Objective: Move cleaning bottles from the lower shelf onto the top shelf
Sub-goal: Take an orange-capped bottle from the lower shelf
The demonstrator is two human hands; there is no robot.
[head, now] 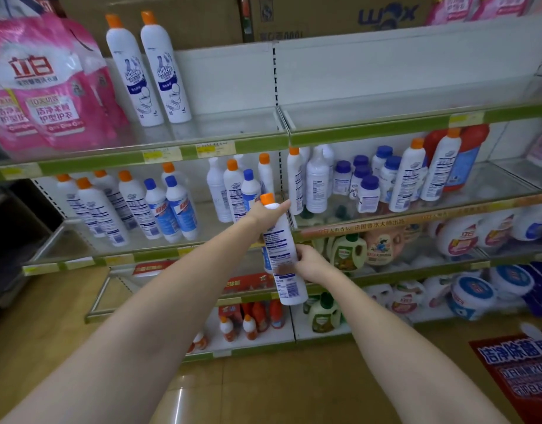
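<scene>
Both bare forearms reach forward over the tan floor (64,332) toward the shelving. The right hand (312,263) is closed around the lower middle of a white bottle with an orange cap (280,249), fingers wrapped over its printed back label. The left hand (265,214) grips the same bottle near its shoulder, just under the cap, so the bottle is held in the air between the two hands, tilted slightly with its base toward the camera (its front label faces away). It hangs in front of the lower shelf (159,255), level with that shelf's green edge strip.

Behind it, the lower shelf is crowded with more orange-capped bottles (101,212), blue-capped bottles (179,206) and small white jars with blue lids (367,194).

Above, on the top shelf (233,148), two tall white bottles (150,71) with orange caps stand upright side by side, beside pink refill pouches (46,87) at the left. The rest of that shelf, to the right, is bare. Cardboard boxes (324,16) sit higher still.
</scene>
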